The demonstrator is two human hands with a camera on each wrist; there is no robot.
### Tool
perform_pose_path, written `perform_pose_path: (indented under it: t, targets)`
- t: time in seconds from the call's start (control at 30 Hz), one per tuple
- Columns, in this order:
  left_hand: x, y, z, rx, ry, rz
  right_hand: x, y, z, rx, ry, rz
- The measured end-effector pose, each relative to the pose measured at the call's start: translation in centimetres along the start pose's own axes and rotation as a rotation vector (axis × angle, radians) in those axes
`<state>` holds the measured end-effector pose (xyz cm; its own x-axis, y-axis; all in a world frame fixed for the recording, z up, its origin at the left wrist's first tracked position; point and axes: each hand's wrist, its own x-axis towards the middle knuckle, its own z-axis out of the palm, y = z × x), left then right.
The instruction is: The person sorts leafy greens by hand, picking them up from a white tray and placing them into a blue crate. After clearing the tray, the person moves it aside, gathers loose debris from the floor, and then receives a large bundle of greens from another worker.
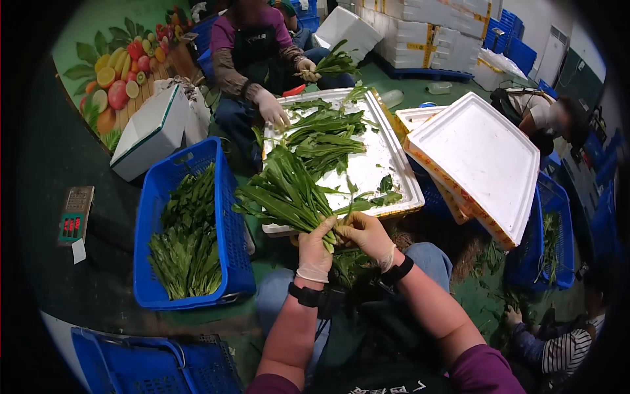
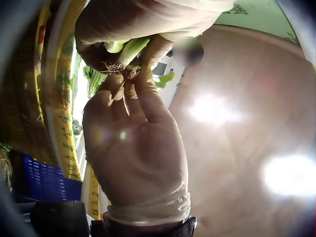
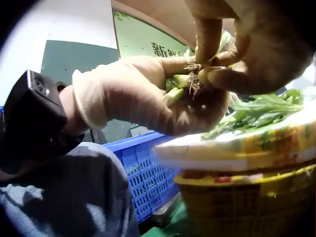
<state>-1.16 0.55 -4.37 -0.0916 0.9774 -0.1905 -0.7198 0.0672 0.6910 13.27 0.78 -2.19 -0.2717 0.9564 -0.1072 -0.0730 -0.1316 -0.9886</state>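
My gloved left hand [image 1: 316, 249] grips a bunch of long-leaved greens [image 1: 285, 187] by the stem ends, and the leaves fan out over the near edge of a white foam board [image 1: 397, 164]. Right beside it, my gloved right hand [image 1: 371, 235] pinches the brown roots [image 3: 194, 84] of a plant at the cut end of the bunch, as the right wrist view shows. Pale stems [image 2: 129, 52] poke out of the left fist in the left wrist view. More loose greens [image 1: 328, 134] lie on the board beyond the bunch.
A blue crate [image 1: 230, 230] with stacked greens stands at left, a scale [image 1: 75, 217] beyond it. Across the board, another person [image 1: 252, 59] handles greens. A white foam lid [image 1: 482, 157] leans at right, near another blue crate [image 1: 561, 230]. Leaf scraps litter the floor.
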Motion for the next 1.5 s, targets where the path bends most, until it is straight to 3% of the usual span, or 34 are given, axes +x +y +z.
perform_pose_path:
  t: [0.13, 0.2, 0.27, 0.33, 0.37, 0.4, 0.47, 0.53, 0.57, 0.67, 0.87, 1.0, 1.07, 1.1, 1.2, 1.23, 1.27, 1.33, 1.37, 1.4, 1.47, 1.5]
  targets:
    - [0.7, -0.1, -0.9, -0.076, 0.044, 0.019, -0.8, -0.3, -0.2, 0.056, -0.038, -0.033]
    - [1.1, 0.3, -2.1, -0.053, 0.017, -0.098, -1.0, 0.1, -1.6, -0.281, -0.306, -0.045]
    - [1.4, 0.9, -2.1, -0.132, 0.064, 0.021, -1.8, -1.2, -2.7, -0.598, -0.439, 0.149]
    - [0.7, 1.9, -1.8, -0.021, 0.061, -0.021, -2.5, -1.3, -2.0, -0.931, 0.069, -0.352]
    - [0.3, 2.2, -1.5, -0.018, 0.055, -0.032, -2.4, -2.0, -2.4, -0.731, 0.138, -0.144]
    - [-0.2, 2.1, -1.2, 0.089, -0.026, -0.078, -1.8, -2.0, -2.2, -0.487, 0.243, -0.189]
    - [-0.5, 1.0, -0.3, 0.197, -0.125, -0.147, -0.6, -1.6, -1.9, -0.362, 0.266, -0.365]
    - [-1.1, -0.2, 0.2, 0.184, -0.232, -0.212, -0.7, -1.5, -1.1, -0.188, 0.232, -0.225]
    - [-1.4, -0.2, 0.3, 0.174, -0.207, -0.276, 0.2, 0.0, -1.1, -0.078, 0.278, -0.253]
    - [-0.9, -0.7, -0.1, 0.041, -0.207, -0.347, -0.3, -1.1, -1.0, 0.103, 0.270, -0.096]
    - [0.1, -0.4, -0.8, 0.006, -0.157, -0.306, -0.3, -0.7, 0.1, 0.220, 0.301, -0.128]
    - [0.5, 0.1, -1.1, -0.078, -0.051, -0.170, -1.2, -1.8, 0.6, 0.233, 0.172, -0.227]
    - [1.1, 0.5, -1.6, -0.112, -0.022, -0.147, -1.5, -2.2, 0.2, 0.161, -0.120, -0.195]
    - [1.2, 1.3, -1.9, -0.151, -0.040, -0.160, -1.3, -1.7, -0.9, -0.058, -0.249, -0.206]
    - [1.5, 2.3, -2.8, -0.187, -0.061, -0.187, -1.9, -2.7, -2.9, -0.301, -0.607, 0.026]
    - [1.3, 2.6, -2.7, -0.210, -0.104, -0.221, -2.0, -2.3, -3.7, -0.388, -0.505, 0.126]
    - [1.2, 2.7, -2.5, -0.235, -0.148, -0.259, -1.7, -0.4, -4.1, -0.492, -0.231, -0.112]
    - [0.2, 2.5, -0.9, -0.136, -0.054, -0.196, -1.1, -0.7, -4.0, -1.011, 0.315, -0.454]
    - [-0.1, 2.4, -0.5, -0.050, -0.086, -0.193, -0.8, -0.9, -3.7, -0.631, 0.341, -0.305]
    - [-0.4, 2.1, -0.3, 0.038, -0.119, -0.191, -0.6, -1.5, -3.5, -0.634, 0.356, -0.300]
    - [-0.5, 1.1, -0.2, 0.076, -0.206, -0.196, -0.5, -3.0, -3.1, 0.007, 0.163, -0.162]
    - [-0.9, 1.1, 0.4, 0.120, -0.249, -0.202, -0.7, -3.5, -2.7, 0.033, 0.164, -0.135]
